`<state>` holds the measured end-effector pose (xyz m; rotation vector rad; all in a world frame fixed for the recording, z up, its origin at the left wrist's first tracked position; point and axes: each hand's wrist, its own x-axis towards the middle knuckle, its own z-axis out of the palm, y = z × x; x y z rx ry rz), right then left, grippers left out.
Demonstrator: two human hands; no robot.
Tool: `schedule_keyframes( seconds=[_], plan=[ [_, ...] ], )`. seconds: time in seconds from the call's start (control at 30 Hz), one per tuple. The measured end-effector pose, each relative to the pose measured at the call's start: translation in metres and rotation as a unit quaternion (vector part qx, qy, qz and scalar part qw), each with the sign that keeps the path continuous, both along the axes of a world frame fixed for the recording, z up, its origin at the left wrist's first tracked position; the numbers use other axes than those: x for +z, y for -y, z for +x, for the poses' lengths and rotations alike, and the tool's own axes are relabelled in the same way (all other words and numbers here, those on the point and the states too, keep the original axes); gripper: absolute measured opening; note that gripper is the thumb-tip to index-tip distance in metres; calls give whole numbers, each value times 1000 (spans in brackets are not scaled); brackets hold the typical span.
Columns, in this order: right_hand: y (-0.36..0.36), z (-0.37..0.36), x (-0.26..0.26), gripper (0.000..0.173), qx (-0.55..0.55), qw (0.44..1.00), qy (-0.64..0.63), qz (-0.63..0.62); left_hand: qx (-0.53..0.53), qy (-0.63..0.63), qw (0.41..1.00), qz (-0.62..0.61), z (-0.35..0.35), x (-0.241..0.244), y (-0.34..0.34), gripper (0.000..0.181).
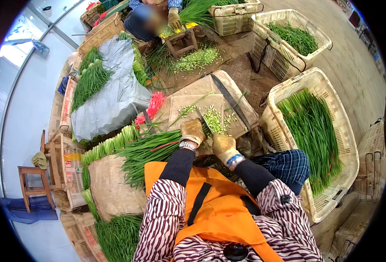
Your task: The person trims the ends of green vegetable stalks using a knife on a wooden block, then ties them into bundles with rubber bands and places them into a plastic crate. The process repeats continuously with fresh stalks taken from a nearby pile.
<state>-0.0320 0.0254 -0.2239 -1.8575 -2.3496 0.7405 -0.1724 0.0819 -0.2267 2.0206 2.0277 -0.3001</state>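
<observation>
My left hand [193, 131], in a dirty work glove, is closed around the stem end of a bundle of long green garlic chives [157, 145]; the leaves trail to the left. My right hand [224, 147], gloved too, grips the handle of a knife [203, 120], whose blade points away from me beside the left hand. Both hands are at the near edge of a cloth-covered work surface [193, 88] with a board on it. Short cut stem pieces [213, 119] lie right of the blade. A bunch of red ties [154, 105] lies at the surface's left.
A plastic crate [350, 157] of bundled chives stands at the right, another [288, 14] beyond it. Grey sheeting [114, 98] covers greens at the left. Stem bundles [114, 144] and sacking [114, 186] are nearer. A gloved co-worker sits across, by a small wooden stool [181, 42].
</observation>
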Motion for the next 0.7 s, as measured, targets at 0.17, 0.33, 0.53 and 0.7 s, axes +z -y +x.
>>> schedule_keyframes(
  seconds=[0.17,0.33,0.53,0.7],
  plan=[
    [-30,-16,-21,21,5,999,21,-28,-4,21,1000,-4,-6,-1,2,54],
    [-8,0,-5,24,24,997,35,-67,1,41,999,-31,-4,15,5,58],
    [-27,-26,-24,24,-14,1000,20,-12,-11,47,998,40,-12,0,15,53],
    [-36,-15,-43,34,-43,999,16,-16,-44,92,987,127,-20,18,35,61]
  ],
)
